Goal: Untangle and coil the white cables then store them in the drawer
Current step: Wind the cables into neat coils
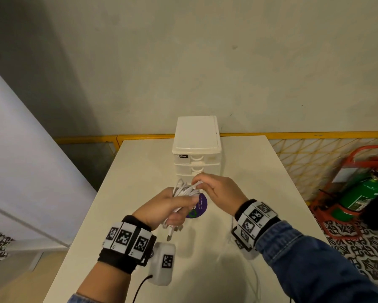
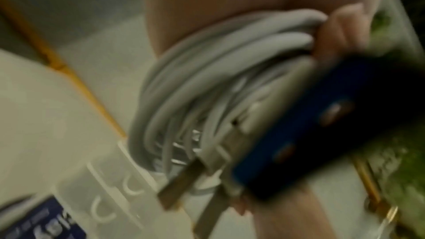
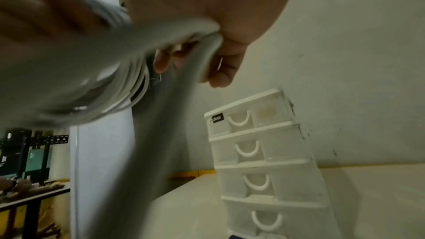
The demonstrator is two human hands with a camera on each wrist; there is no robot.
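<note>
White cable bundle (image 1: 184,191) was soft, light and springy, likely to unwind if let go; best held across the gathered loops. Its long axis ran from the plugs below the grip up toward the drawer unit (image 1: 196,147). Left hand (image 1: 161,206) clenched the coil mid-bundle; right hand (image 1: 218,189) pinched a strand at the top end, above the table (image 1: 140,162).

Utility or storage corner of a workplace: plain scuffed wall (image 1: 227,62), white table (image 1: 140,171) against yellow mesh barrier (image 1: 303,158), green fire extinguisher (image 1: 362,193) in red stand, patterned floor tiles (image 1: 362,254), metal brackets and shelving (image 3: 34,144) beyond.
</note>
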